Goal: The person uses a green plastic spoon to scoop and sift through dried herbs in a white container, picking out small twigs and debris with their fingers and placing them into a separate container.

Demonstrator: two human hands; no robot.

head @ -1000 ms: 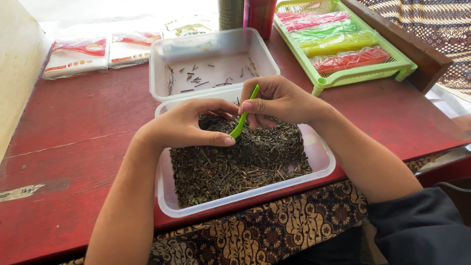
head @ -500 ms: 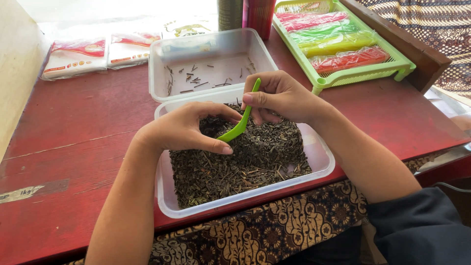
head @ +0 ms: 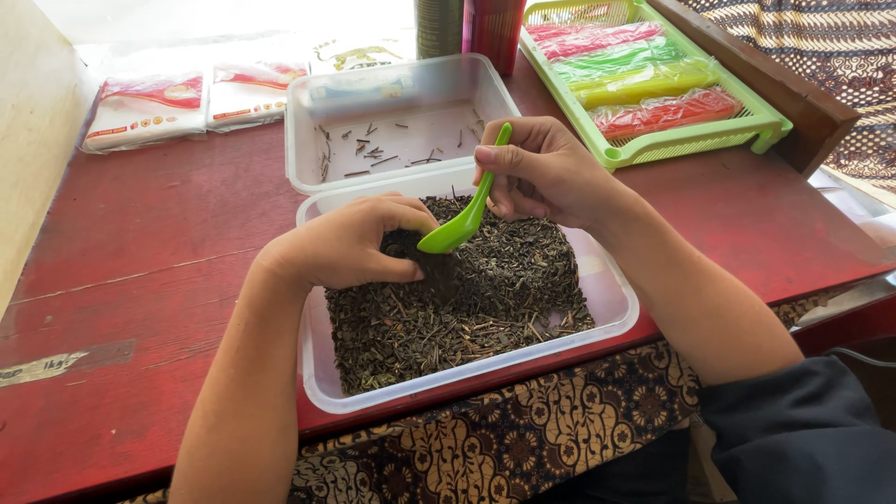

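Nearest the camera, a patterned cloth [head: 485, 448] is seen below the edge of the red tabletop [head: 140, 280]. On the tabletop a clear tub [head: 607, 289] is filled almost wall to wall with dark dried leaves [head: 467, 317], in which pale stalks are mixed. The left hand [head: 350, 247] is laid on the leaves at the tub's far left part, its fingers curled down and nearly closed over a pinch of them; whether anything is truly gripped cannot be told. A green spoon [head: 462, 219] is held by its handle in the right hand [head: 541, 173], which is closed around it with the thumb on top, and the bowl is pointed down at the leaves just beside the left hand's fingertips. Touching the tub's far wall, a second clear tub [head: 308, 112] is set, and only a thin scatter of stalks [head: 373, 154] is lying on its floor. By that measure, little is judged to be sorted out so far and most of the heap is judged to be left. Further off, white packets [head: 145, 107] are laid at the left, two cans [head: 467, 23] are standing at the middle, and a green tray [head: 691, 140] of coloured packets is set at the right.
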